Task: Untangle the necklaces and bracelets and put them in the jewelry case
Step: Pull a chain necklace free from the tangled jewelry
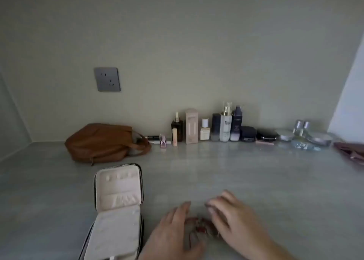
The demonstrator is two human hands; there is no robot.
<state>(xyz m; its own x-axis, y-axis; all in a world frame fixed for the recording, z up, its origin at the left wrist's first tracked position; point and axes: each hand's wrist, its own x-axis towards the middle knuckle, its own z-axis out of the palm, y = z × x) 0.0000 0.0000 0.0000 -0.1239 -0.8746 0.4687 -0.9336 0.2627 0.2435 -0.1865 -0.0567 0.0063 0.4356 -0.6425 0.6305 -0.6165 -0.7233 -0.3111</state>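
Both hands sat low on the table (266, 181), either side of a tangle of jewelry (199, 224) with red beads. Left hand (173, 233): fingers loosely straight, touching the tangle. Right hand (233, 218): fingers bent over it; blurred, so grip could not be told. Jewelry case (117, 210) lay open just left of the left hand. Brown bag (102, 141) and bottles (224, 125) stood by the wall.

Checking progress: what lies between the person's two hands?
Head view: a small tangle of red-beaded jewelry lies between the left hand and the right hand.
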